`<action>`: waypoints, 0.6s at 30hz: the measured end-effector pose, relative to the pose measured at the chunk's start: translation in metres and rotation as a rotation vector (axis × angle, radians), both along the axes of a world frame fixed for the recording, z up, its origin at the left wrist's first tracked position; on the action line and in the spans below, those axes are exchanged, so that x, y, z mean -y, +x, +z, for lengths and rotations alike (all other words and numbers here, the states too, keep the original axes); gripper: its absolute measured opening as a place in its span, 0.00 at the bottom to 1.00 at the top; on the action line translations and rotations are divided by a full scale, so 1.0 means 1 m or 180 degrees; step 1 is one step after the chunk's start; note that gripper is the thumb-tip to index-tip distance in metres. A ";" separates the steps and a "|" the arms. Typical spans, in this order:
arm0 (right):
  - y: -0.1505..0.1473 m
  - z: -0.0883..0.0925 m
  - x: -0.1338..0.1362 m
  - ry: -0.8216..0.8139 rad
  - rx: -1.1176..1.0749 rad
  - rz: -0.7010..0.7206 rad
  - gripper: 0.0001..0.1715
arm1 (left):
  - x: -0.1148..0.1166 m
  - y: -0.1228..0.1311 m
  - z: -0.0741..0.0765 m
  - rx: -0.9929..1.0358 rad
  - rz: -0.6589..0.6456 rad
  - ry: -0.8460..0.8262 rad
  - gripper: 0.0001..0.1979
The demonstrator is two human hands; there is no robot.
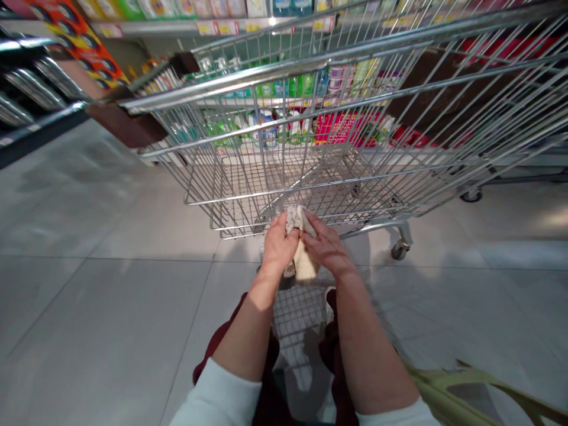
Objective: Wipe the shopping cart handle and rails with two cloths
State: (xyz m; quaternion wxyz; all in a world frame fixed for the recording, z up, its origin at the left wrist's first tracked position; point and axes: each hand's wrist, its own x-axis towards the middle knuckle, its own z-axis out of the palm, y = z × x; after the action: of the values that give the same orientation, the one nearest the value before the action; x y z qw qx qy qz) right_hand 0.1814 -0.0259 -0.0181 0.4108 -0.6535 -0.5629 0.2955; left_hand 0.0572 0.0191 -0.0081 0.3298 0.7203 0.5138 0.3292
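A pale, cream-coloured cloth [306,263] is bunched up between my two hands, in front of the near side of a wire shopping cart [248,194]. My left hand [279,244] pinches its left part with the thumb and fingers. From the other side, my right hand [326,241] grips it, thumb close to the left thumb. The lower end of the cloth hangs down below the hands. Its upper, greyish folds stick up near the cart's lower wires; whether they touch the wires I cannot tell.
Shelves [168,28] of bottles stand behind the cart. A cart wheel [400,249] rests on the tiled floor [133,331] to the right. Lower right is a green plastic piece with openings [444,378], perhaps a stool. A dark rack [39,127] stands at the left.
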 end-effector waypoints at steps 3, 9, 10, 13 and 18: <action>0.002 0.009 0.001 -0.0143 0.0143 -0.0085 0.32 | 0.003 0.000 0.001 0.0005 0.0031 -0.0008 0.18; 0.014 0.023 0.012 -0.0164 0.0538 -0.0064 0.30 | 0.017 0.000 -0.003 -0.0010 0.0009 0.0016 0.16; 0.016 0.025 0.014 -0.0087 0.0569 -0.0004 0.29 | 0.020 0.000 -0.002 0.0044 0.0062 0.0066 0.17; 0.016 0.036 0.014 0.0135 0.0512 0.0045 0.29 | 0.030 -0.001 0.004 0.0266 0.0258 0.0444 0.23; 0.004 0.042 0.006 0.0607 0.0376 -0.0297 0.33 | 0.027 -0.001 0.018 0.0179 0.0180 0.0959 0.28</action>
State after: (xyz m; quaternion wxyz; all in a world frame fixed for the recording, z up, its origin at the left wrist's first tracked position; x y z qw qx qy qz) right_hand 0.1851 -0.0320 0.0238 0.4506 -0.6532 -0.5807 0.1821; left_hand 0.0567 -0.0075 0.0104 0.2228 0.7374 0.4692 0.4317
